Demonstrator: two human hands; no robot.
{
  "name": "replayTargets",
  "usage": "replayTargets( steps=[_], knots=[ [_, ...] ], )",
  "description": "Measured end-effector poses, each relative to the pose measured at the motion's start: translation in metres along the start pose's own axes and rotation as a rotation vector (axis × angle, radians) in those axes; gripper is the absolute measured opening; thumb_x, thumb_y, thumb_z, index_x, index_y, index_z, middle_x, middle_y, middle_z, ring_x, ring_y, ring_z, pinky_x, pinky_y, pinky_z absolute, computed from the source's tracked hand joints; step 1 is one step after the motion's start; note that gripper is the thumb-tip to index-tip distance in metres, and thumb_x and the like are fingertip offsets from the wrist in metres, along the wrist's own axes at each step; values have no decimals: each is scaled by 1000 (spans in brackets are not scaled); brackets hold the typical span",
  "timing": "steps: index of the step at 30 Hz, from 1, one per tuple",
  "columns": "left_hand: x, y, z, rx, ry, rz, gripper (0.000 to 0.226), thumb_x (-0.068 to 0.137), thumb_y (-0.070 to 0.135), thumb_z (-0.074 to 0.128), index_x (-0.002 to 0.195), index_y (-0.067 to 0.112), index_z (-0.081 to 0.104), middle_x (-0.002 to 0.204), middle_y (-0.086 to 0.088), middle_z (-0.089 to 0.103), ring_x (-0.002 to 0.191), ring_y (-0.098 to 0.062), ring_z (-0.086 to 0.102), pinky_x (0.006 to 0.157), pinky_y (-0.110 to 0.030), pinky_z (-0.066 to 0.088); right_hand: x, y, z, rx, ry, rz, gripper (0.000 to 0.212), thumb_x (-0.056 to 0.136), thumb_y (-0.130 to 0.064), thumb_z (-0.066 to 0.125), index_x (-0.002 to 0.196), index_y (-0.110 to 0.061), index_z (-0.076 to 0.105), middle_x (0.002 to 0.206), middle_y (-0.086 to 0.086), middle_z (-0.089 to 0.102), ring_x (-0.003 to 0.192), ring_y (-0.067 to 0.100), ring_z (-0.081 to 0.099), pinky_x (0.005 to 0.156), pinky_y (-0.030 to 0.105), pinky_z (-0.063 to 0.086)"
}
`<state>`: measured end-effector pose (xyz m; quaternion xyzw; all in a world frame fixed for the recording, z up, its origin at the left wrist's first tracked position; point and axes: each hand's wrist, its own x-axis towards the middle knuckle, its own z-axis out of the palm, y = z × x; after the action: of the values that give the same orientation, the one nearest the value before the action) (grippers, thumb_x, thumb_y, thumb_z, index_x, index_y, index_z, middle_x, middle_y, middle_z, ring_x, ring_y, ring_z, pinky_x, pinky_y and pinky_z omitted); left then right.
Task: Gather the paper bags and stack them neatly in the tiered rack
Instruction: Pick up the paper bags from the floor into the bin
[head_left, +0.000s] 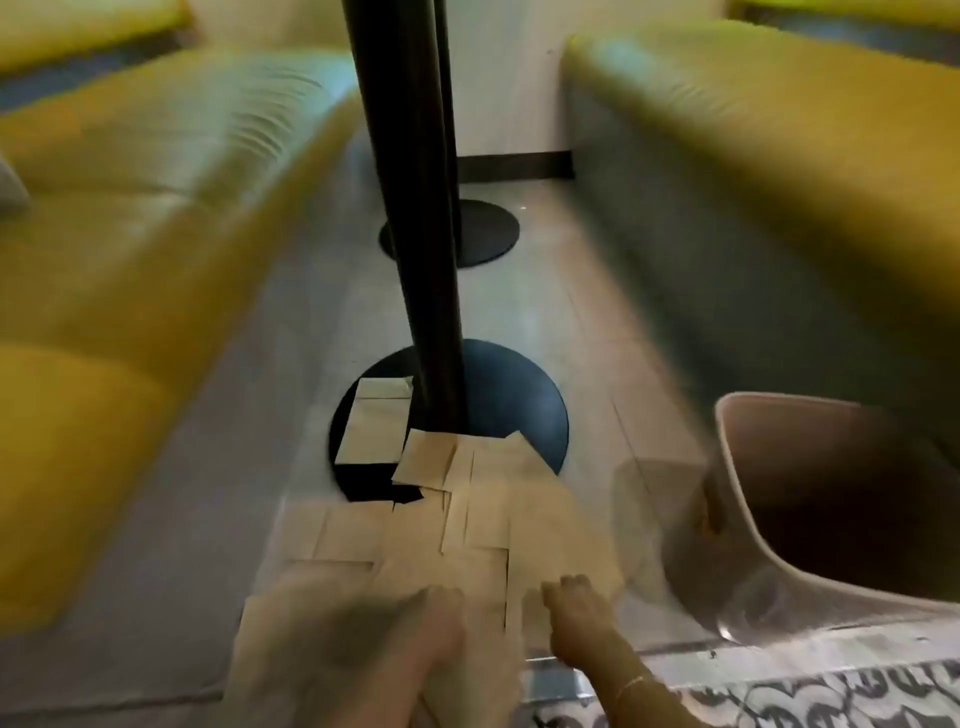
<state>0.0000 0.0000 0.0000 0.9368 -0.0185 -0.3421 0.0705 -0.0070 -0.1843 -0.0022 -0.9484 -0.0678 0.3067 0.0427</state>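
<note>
Several flat brown paper bags (483, 525) lie scattered on the grey floor, overlapping each other and the round black table base (519, 410). One paler bag (374, 426) rests on that base beside the pole. My left hand (431, 639), badly blurred, is low in the middle and seems to grip a large brown bag (311, 639) lifted off the floor. My right hand (576, 608) reaches down with fingers curled onto the near edge of the floor bags; the blur hides whether it pinches one. No tiered rack is in view.
A black table pole (415, 208) rises from the base, with a second pole and base (483, 234) behind. Yellow booth seats flank the floor at left (130, 234) and right (779, 156). A beige plastic tub-like shell (753, 551) stands at right. A patterned rug (805, 696) lies at the bottom right.
</note>
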Motion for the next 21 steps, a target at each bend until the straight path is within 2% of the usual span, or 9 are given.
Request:
replayTargets(
  steps=[2, 4, 7, 9, 12, 16, 18, 21],
  knots=[
    [9, -5, 13, -72, -9, -43, 35, 97, 10, 32, 130, 4, 43, 136, -15, 44, 124, -28, 44, 102, -33, 36, 7, -3, 16, -2, -3, 4, 41, 91, -10, 45, 131, -10, 41, 135, 11, 40, 125, 28, 37, 100, 38, 41],
    [11, -12, 24, -65, -22, -14, 37, 100, 14, 33, 134, 4, 41, 141, -16, 39, 129, -29, 40, 106, -33, 32, 15, -4, 30, -8, -1, -15, 37, 93, -21, 44, 130, -16, 40, 134, 10, 38, 121, 30, 38, 97, 40, 43],
    [12, -25, 32, -164, -18, 43, 38, 103, 14, 28, 138, 3, 36, 146, -11, 35, 133, -24, 35, 107, -26, 24, 28, -6, 39, -1, 0, -7, 40, 89, -22, 48, 128, -18, 39, 131, 9, 41, 117, 31, 39, 93, 40, 44],
    [9, -33, 30, -201, 36, 17, 39, 103, 15, 26, 140, 4, 34, 146, -9, 34, 132, -22, 36, 105, -25, 25, 31, -9, 38, -23, -2, -20, 41, 87, -21, 48, 127, -15, 39, 130, 10, 43, 116, 31, 40, 92, 39, 42],
    [12, -44, 30, -191, 88, 14, 42, 103, 22, 26, 144, 10, 28, 149, -5, 29, 132, -22, 36, 106, -30, 30, 32, -12, 39, -30, 12, -31, 39, 87, -20, 47, 124, -13, 42, 127, 12, 45, 115, 31, 41, 91, 37, 40],
    [19, -52, 28, -245, 99, -101, 47, 97, 21, 42, 140, 12, 28, 153, -11, 11, 137, -26, 27, 107, -37, 33, 34, -18, 42, 104, 104, 89, 33, 85, -20, 45, 116, -12, 54, 120, 11, 52, 106, 28, 45, 87, 32, 40],
    [17, -54, 27, -256, 108, -152, 45, 94, 22, 47, 136, 13, 33, 151, -13, 11, 135, -28, 29, 107, -39, 34, 34, -23, 40, 187, 145, 198, 33, 85, -23, 44, 113, -14, 57, 115, 13, 51, 101, 29, 45, 85, 32, 40],
    [19, -61, 30, -229, 81, -153, 44, 92, 27, 49, 133, 13, 37, 148, -14, 14, 133, -29, 30, 107, -40, 34, 34, -29, 37, 282, 129, 353, 35, 88, -27, 48, 121, -19, 52, 117, 14, 48, 107, 30, 46, 92, 32, 39]
  ],
)
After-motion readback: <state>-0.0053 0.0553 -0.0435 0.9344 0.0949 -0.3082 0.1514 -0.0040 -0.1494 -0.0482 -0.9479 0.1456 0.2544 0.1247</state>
